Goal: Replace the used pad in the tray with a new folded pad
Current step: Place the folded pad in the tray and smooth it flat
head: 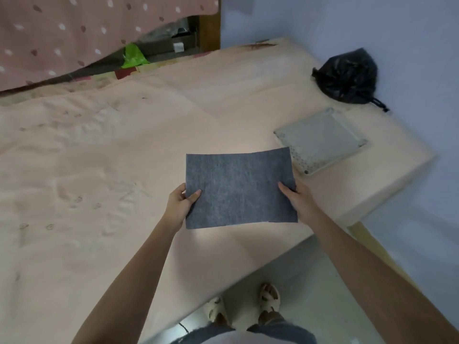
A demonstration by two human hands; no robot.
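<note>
A grey felt pad [239,188] is held flat above the bed, a rectangle with straight edges. My left hand [180,206] pinches its left edge, thumb on top. My right hand [296,198] grips its right edge, thumb lying on the upper face. Just beyond the pad's far right corner lies a square pale tray [320,140] with a speckled rim, flat on the mattress. Its inside looks light grey and bare; I cannot tell whether a pad lies in it.
A peach sheet covers the mattress [124,157]. A tied black plastic bag [347,76] sits by the wall behind the tray. The bed's corner edge [387,194] drops to a tiled floor, where my feet in slippers [268,301] stand. A pink dotted cloth [74,33] hangs at far left.
</note>
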